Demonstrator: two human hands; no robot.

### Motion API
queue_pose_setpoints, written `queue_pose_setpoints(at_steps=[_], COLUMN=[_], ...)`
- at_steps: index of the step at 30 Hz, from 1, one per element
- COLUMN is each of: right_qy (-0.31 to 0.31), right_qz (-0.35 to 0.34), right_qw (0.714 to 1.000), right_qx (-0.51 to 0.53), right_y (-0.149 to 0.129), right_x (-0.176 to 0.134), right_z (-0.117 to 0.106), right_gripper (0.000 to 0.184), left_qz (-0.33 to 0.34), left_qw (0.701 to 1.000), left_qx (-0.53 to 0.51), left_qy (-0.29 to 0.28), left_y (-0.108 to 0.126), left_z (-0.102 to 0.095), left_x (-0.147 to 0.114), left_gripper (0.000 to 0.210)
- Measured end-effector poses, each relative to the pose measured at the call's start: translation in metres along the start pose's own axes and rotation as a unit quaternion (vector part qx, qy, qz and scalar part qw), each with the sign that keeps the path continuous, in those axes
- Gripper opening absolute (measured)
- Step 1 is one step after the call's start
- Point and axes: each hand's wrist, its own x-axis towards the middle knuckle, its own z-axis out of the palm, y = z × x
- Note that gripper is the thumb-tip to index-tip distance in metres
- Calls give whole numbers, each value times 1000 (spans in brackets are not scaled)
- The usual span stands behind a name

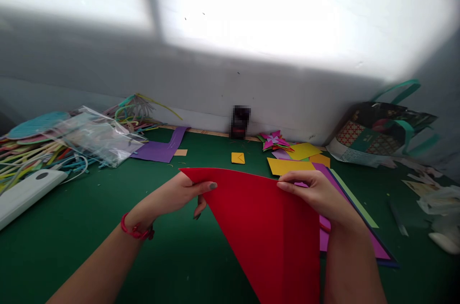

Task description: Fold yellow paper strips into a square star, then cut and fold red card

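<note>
A large sheet of red paper (258,227) is held up above the green table, folded so that it has a slanting left edge. My left hand (190,191) grips its upper left corner, thumb on the near face and fingers partly hidden behind. At the top edge further right, my right hand (305,186) pinches the paper between thumb and fingertips. Beyond the red sheet lies a small yellow paper envelope (237,158). The lower end of the red sheet runs out of view.
Left are pipe cleaners (68,155), a clear plastic bag (104,136), a white power strip (32,194) and purple paper (158,148). Right are paper stars (275,140), yellow paper (289,166), magenta sheets (372,242), a pen (398,218) and a patterned bag (370,136).
</note>
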Motion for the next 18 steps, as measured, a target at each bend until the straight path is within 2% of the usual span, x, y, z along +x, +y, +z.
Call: queue_pose_setpoints(at_steps=[7,11,14,18], right_qy=[-10,-8,-8,-4], right_qz=[14,11,11,-1], right_qw=[1000,1000,1000,1000], right_qx=[13,11,10,1], right_y=[1,1,2,3], right_x=[0,1,2,2], right_z=[0,-1,0,0], right_gripper=[28,27,27,24], left_qz=[6,-21,-31,-40], left_qw=[999,997,997,998], left_qx=[34,66,54,33], left_qy=[8,-19,-37,-25], left_y=[-4,-4,-3,-1], left_z=[-1,0,5,9], left_x=[1,1,2,3], left_gripper=[49,47,50,51])
